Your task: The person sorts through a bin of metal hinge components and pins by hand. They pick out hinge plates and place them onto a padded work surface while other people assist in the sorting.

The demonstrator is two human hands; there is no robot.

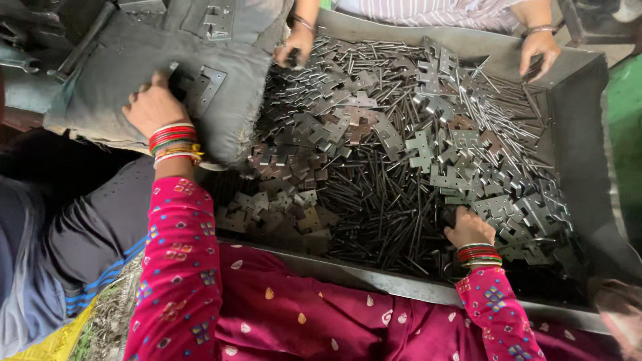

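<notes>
My left hand (155, 107) rests on a grey cloth pad (134, 60) at the upper left, fingers pressing a metal hinge plate (200, 90) that lies on it. My right hand (468, 228) reaches into a big metal tray (575, 87) and is closed among thin steel pins (394, 207) near the front edge. What it grips is hidden in the pile. The tray is heaped with several grey hinge plates (428, 150) mixed with the pins. Both my wrists carry red and green bangles, and my sleeves are pink.
Another person's two hands (297, 43) (538, 50) work at the tray's far rim, each holding small metal parts. Another hinge plate (214, 20) lies at the top of the cloth pad. A dark machine part (20, 60) sits at far left.
</notes>
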